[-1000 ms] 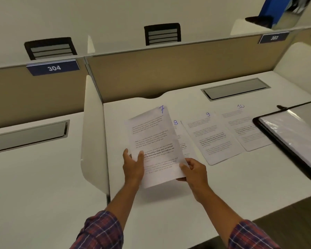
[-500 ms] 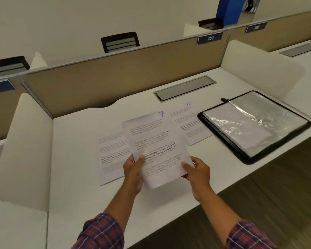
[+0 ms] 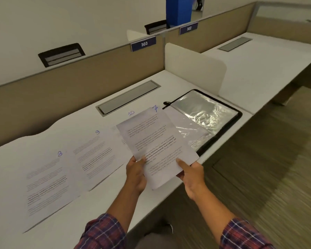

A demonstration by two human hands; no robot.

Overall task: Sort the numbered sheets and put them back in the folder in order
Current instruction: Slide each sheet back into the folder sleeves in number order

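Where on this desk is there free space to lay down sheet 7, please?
Bare white desk shows behind paper sheet 8 and sheet 9, along the tan partition, and on the front strip right of sheet 8. Between sheet 9, sheet 10 and the open black folder it is crowded; the held sheet 7 hovers there.

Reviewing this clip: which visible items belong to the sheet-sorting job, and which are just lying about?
Job: sheet 7, gripped by left hand and right hand; sheet 8, sheet 9, sheet 10 on the desk; open folder.
Not part: 303 plate, grey cable hatch, white divider.
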